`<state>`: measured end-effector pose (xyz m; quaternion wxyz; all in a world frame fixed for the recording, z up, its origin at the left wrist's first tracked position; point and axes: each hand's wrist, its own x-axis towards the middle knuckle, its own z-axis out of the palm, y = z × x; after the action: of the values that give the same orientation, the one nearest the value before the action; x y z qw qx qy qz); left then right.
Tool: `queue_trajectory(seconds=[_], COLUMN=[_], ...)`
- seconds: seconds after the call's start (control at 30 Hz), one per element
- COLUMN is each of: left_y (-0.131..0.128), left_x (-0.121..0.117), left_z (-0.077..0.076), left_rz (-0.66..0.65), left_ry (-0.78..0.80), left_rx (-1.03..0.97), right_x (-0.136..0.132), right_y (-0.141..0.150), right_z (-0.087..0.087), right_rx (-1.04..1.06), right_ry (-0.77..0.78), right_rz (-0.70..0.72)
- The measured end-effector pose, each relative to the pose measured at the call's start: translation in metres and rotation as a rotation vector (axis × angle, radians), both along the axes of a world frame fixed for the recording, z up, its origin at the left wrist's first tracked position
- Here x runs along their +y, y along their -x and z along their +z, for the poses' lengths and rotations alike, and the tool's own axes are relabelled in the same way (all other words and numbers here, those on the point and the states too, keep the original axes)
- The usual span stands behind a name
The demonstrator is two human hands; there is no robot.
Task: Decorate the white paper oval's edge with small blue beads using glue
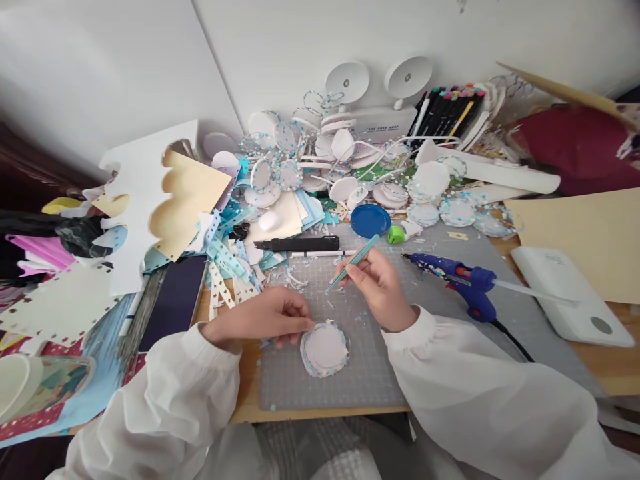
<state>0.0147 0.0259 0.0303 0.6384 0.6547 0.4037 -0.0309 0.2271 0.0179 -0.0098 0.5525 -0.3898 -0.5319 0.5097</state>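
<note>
A round white paper disc, edged with small blue and white bits, lies flat on the grey cutting mat. At its upper left rim, my left hand has thumb and forefinger pinched together on the edge; the other fingers curl underneath. My right hand grips teal tweezers like a pen, their tip pointing down and left above the mat, apart from the disc. Whether the tip carries anything is too small to tell. Beyond the hands lie a black utility knife and a white pen.
A blue glue gun lies at the right, its cord trailing toward me, beside a white power bank. Farther back are a blue lid, several decorated discs and markers. Paper scraps crowd the left.
</note>
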Motion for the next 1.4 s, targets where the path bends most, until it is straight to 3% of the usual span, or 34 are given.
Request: queue_trajectory(seconds=[0.33,0.83,1.4], left_y=[0.003,0.000,0.002], left_x=[0.003,0.002,0.002], left_z=[-0.012,-0.015,-0.015], left_rz=[0.128,0.228,0.234], left_ry=[0.170,0.179,0.231], left_rx=[-0.185,-0.323,-0.367], right_x=[-0.005,-0.011,-0.012], right_y=[0.003,0.006,0.007], right_z=[0.006,0.011,0.011], right_rx=[-0.050,-0.102,-0.141], right_ry=[0.027,0.002,0.022], right_rz=[0.092,0.097,0.085])
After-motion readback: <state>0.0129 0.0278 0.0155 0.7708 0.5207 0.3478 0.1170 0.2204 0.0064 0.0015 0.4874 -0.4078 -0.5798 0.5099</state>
